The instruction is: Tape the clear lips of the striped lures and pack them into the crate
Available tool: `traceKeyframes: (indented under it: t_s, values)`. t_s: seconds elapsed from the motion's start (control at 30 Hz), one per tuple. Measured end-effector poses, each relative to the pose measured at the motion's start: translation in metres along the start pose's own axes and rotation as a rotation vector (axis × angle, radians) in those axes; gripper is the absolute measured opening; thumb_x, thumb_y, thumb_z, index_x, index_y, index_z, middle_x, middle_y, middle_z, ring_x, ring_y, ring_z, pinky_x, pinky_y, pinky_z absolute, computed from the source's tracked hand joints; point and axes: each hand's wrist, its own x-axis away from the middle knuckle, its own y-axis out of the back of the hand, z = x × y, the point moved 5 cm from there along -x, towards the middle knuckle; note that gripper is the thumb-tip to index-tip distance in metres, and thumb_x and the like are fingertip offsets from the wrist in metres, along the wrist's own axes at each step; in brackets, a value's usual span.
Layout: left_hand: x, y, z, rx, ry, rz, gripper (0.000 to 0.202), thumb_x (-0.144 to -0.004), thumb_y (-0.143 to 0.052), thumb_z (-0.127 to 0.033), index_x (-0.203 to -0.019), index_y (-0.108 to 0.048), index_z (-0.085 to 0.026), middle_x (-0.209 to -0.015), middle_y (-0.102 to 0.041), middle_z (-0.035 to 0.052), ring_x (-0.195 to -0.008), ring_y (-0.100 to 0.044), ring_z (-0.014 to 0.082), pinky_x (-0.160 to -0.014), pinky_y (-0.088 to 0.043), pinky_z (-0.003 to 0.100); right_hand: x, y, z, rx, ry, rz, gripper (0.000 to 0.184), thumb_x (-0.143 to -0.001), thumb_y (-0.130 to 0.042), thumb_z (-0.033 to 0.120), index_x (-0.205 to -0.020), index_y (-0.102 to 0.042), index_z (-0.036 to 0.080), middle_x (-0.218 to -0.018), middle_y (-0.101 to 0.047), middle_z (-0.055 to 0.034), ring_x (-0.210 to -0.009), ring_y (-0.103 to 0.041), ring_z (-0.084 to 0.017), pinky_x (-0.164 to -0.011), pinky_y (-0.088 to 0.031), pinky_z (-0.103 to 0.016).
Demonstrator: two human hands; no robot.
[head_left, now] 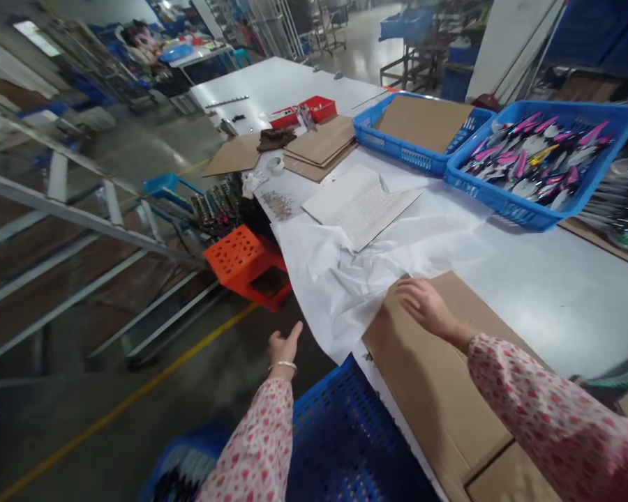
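Note:
My left hand [285,348], with a bangle at the wrist, is held out over the floor beside the table's edge. Its thumb points up and away from partly bent fingers, and nothing shows in it. Just below is a dark blue perforated plastic basket [356,425]. My right hand [423,305] is over the far end of a brown cardboard sheet [439,390] on the table, its fingers loosely bent and spread. Whether the fingertips touch the cardboard is unclear. White crumpled sheeting [324,272] lies just beyond the cardboard.
Blue trays [534,209] with pink-and-white handled pieces and another tray [413,157] with cardboard stand at the right. An opened pale carton sheet [361,209] and stacked cardboard [324,143] lie ahead. An orange stool [245,261] and metal rack [84,209] are left.

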Motion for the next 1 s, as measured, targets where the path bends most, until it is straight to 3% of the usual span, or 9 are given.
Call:
traceKeyframes:
  t_s: [0.07, 0.13, 0.27, 0.37, 0.47, 0.6, 0.83, 0.9, 1.0]
  values:
    - [0.014, 0.001, 0.027, 0.051, 0.075, 0.142, 0.046, -0.078, -0.069, -0.051, -0.106, -0.060, -0.015, -0.116, -0.066, 0.0206, -0.112, -0.064, 0.0342, -0.087, -0.055, 0.049, 0.000, -0.046, 0.027, 0.027, 0.090, 0.171, 0.020, -0.097, -0.051, 0.029, -0.106, -0.066, 0.020, -0.111, -0.067, -0.0115, -0.104, -0.059, -0.025, -0.093, -0.047, -0.041]
    - [0.026, -0.008, 0.042, 0.116, 0.103, 0.273, 0.047, -0.079, -0.065, -0.059, -0.098, -0.065, -0.015, -0.103, -0.070, 0.0167, -0.094, -0.071, 0.0269, -0.075, -0.058, 0.041, -0.001, -0.082, 0.049, 0.073, 0.140, 0.276, 0.027, -0.096, -0.055, 0.038, -0.110, -0.065, 0.018, -0.111, -0.067, -0.0122, -0.104, -0.058, -0.026, -0.090, -0.047, -0.041]
    - [0.038, -0.031, 0.055, 0.212, 0.082, 0.344, 0.051, -0.062, -0.080, -0.058, -0.085, -0.069, -0.014, -0.077, -0.070, 0.0083, -0.067, -0.067, 0.0179, -0.059, -0.055, 0.029, 0.005, -0.132, 0.084, 0.244, 0.264, 0.440, 0.072, -0.074, -0.073, 0.064, -0.124, -0.059, 0.013, -0.120, -0.063, -0.0158, -0.113, -0.052, -0.034, -0.097, -0.041, -0.049]
    - [0.038, -0.041, 0.058, 0.262, 0.037, 0.284, 0.047, -0.053, -0.085, -0.051, -0.073, -0.068, -0.012, -0.058, -0.061, 0.0011, -0.050, -0.056, 0.0105, -0.046, -0.042, 0.020, 0.017, -0.148, 0.091, 0.381, 0.295, 0.495, 0.065, -0.076, -0.079, 0.046, -0.127, -0.057, 0.012, -0.124, -0.061, -0.0165, -0.117, -0.049, -0.035, -0.101, -0.037, -0.049]
    - [0.039, -0.043, 0.055, 0.316, -0.020, 0.237, 0.043, -0.053, -0.083, -0.050, -0.066, -0.065, -0.013, -0.051, -0.057, -0.0020, -0.043, -0.045, 0.0067, -0.041, -0.030, 0.018, 0.020, -0.148, 0.082, 0.319, 0.198, 0.467, 0.028, -0.089, -0.065, 0.023, -0.116, -0.064, 0.017, -0.114, -0.066, -0.0123, -0.108, -0.054, -0.028, -0.094, -0.039, -0.042]
    - [0.043, -0.043, 0.044, 0.403, -0.091, 0.222, 0.045, -0.055, -0.080, -0.055, -0.061, -0.060, -0.015, -0.047, -0.051, -0.0051, -0.042, -0.039, 0.0053, -0.042, -0.028, 0.019, 0.006, -0.134, 0.065, -0.038, -0.053, 0.290, 0.012, -0.091, -0.060, 0.025, -0.088, -0.071, 0.020, -0.089, -0.070, -0.0078, -0.086, -0.058, -0.021, -0.080, -0.040, -0.033]
    - [0.040, -0.046, 0.030, 0.468, -0.147, 0.175, 0.056, -0.057, -0.069, -0.071, -0.063, -0.049, -0.019, -0.049, -0.042, -0.0082, -0.043, -0.034, 0.0048, -0.044, -0.029, 0.019, -0.031, -0.115, 0.048, -0.259, -0.309, -0.019, 0.052, -0.079, -0.062, 0.066, -0.057, -0.050, 0.020, -0.054, -0.049, 0.0029, -0.051, -0.043, -0.011, -0.051, -0.034, -0.024]
    - [0.032, -0.042, 0.033, 0.434, -0.154, 0.135, 0.056, -0.059, -0.066, -0.072, -0.063, -0.047, -0.020, -0.049, -0.040, -0.0082, -0.042, -0.034, 0.0056, -0.043, -0.029, 0.020, -0.046, -0.096, 0.039, -0.328, -0.370, -0.135, 0.056, -0.083, -0.052, 0.070, -0.058, -0.046, 0.021, -0.052, -0.046, 0.0042, -0.048, -0.040, -0.010, -0.048, -0.033, -0.023]
    - [0.020, -0.028, 0.038, 0.334, -0.171, 0.041, 0.049, -0.065, -0.064, -0.066, -0.061, -0.046, -0.021, -0.048, -0.041, -0.0069, -0.042, -0.038, 0.0086, -0.044, -0.035, 0.023, -0.076, -0.051, 0.027, -0.422, -0.416, -0.319, 0.054, -0.087, -0.045, 0.070, -0.064, -0.046, 0.021, -0.057, -0.050, 0.0034, -0.051, -0.044, -0.010, -0.052, -0.038, -0.023]
